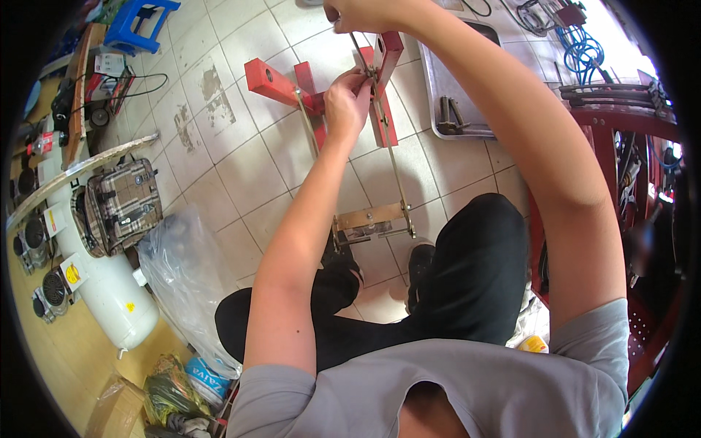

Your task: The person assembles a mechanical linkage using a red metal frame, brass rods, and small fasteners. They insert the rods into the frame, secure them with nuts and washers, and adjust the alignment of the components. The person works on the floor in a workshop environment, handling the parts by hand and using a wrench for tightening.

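Note:
A frame of long thin metal rods [395, 171] and a tan crosspiece [372, 217] runs from red metal stands [385, 120] down toward my feet. My left hand [347, 106] reaches to the upper part of the right rod, its fingers closed around a small metal fitting [373, 74] beside the red stand. Above it, at the top edge, my right hand [369, 14] is closed on a thin metal bar [357, 45] that slants down toward that fitting. The bar's upper end is hidden in my fist, so its kind does not show.
A grey metal tray [436, 87] with dark metal parts [452, 117] lies right of the stands. Further right is a dark red tool rack [599, 131]. To the left are a white tank [109, 299], a plaid bag [123, 206], clear plastic sheeting [186, 255] and a blue stool [140, 25].

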Available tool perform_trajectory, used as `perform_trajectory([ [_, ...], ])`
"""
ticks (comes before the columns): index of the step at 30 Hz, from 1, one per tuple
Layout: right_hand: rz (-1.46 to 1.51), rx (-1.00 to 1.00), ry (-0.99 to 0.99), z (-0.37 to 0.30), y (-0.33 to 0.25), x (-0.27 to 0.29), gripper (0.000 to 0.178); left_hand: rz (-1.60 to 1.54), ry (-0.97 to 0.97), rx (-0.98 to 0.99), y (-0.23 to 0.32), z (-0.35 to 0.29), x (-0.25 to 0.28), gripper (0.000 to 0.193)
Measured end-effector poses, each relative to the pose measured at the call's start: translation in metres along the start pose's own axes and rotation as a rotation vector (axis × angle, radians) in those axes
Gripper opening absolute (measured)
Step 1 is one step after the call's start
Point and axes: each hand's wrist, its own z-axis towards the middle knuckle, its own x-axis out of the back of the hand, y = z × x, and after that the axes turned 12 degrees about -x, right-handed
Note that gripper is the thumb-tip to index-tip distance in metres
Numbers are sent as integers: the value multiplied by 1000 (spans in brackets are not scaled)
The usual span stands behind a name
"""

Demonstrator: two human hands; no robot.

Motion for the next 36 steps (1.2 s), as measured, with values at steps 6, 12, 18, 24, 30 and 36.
perform_trajectory([
  [6, 779, -580, 212, -77, -18, 58, 39, -13, -207, 194, 5, 14, 14, 20],
  [12, 1022, -718, 225, -114, -13, -5, 53, -80, -353, 238, -20, 31, 9, 20],
  [18, 1097, -766, 133, -116, -16, -2, 54, -333, -323, 366, -10, 36, 10, 30],
  [24, 1150, -770, 162, -116, -15, -6, 55, -175, -348, 262, -1, 36, 8, 23],
  [30, 1137, -823, 189, -117, -16, -9, 57, -132, -583, 587, 10, 66, 7, 22],
  [36, 1190, -867, 180, -115, -21, -11, 58, -17, -739, 597, -11, 79, 3, 30],
])
